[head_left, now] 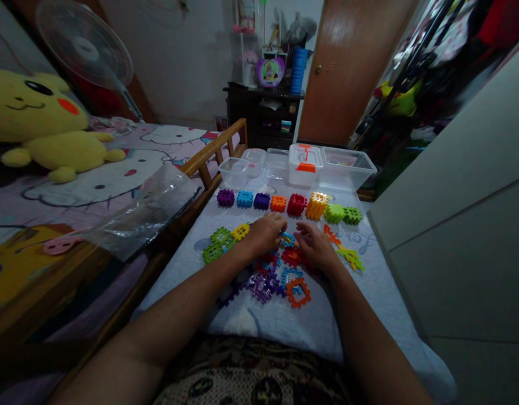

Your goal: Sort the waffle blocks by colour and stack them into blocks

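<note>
Both my hands rest on a pile of flat interlocking plastic tiles on a pale cloth-covered surface [381,292]. My left hand [265,232] is curled, its fingers closed on a blue tile [288,239]. My right hand [313,243] lies just right of it, fingers bent down onto the same blue tile and a red tile [291,257]. Loose tiles lie around: green and yellow [220,243] to the left, purple [263,286] and orange [298,292] nearer me, green [351,257] to the right. A row of assembled cubes [285,205] in purple, blue, orange, red, yellow and green stands beyond.
Clear plastic containers [348,169] and a lidded box with an orange latch [304,164] stand behind the cubes. A wooden bed rail [209,154], a crumpled clear bag [152,211], a yellow plush toy [44,124] and a fan [84,48] are to the left. A grey wall [462,214] rises on the right.
</note>
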A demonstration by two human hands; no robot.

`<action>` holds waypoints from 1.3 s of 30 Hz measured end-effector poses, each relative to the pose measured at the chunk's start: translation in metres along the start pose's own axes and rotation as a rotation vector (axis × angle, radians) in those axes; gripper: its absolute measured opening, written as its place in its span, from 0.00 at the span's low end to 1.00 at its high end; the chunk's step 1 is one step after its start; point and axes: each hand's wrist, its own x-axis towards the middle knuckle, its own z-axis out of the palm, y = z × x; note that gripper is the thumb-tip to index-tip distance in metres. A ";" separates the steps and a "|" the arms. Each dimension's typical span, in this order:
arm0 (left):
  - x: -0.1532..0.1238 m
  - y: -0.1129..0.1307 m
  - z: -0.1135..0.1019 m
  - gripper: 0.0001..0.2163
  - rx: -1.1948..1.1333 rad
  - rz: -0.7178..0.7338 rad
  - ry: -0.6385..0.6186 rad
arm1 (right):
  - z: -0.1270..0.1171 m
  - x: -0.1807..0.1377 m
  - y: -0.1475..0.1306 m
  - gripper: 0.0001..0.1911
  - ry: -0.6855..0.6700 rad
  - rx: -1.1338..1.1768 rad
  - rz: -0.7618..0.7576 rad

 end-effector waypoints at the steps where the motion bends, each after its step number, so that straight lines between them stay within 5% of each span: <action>1: 0.000 -0.001 0.001 0.07 -0.009 0.025 -0.035 | 0.000 0.000 0.001 0.18 0.019 0.000 0.008; 7: -0.004 -0.008 -0.006 0.10 -0.102 0.087 -0.213 | -0.002 0.000 0.000 0.16 0.026 -0.043 0.004; 18: 0.004 -0.004 -0.001 0.19 -0.070 0.075 -0.200 | -0.001 -0.004 -0.001 0.35 -0.098 -0.148 -0.008; 39: 0.015 -0.003 0.003 0.21 -0.147 0.194 -0.216 | 0.004 -0.006 0.005 0.35 -0.082 -0.132 -0.017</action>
